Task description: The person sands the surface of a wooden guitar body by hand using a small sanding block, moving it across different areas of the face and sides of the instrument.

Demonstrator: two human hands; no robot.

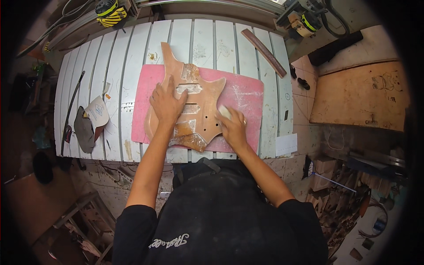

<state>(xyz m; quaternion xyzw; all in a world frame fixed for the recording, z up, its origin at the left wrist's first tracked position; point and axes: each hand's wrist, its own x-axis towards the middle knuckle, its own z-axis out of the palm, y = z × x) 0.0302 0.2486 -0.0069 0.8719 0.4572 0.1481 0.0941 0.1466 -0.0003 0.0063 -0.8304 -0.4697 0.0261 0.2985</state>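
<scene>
An unfinished wooden guitar body (205,95), dusty around its cut pockets, lies flat on a pink mat (245,95). My left hand (168,104) rests on the body's left half, fingers spread and thumb near a middle pocket. My right hand (234,126) grips a pale block or pad (224,112) at the body's right edge, beside several small drilled holes.
The slatted white bench (121,57) holds a long dark strip (263,53), a thin black tool (70,106), grey cloth (83,130) and paper (286,143). Powered tools (106,13) sit behind. A wooden board (353,101) is at right, with offcuts below.
</scene>
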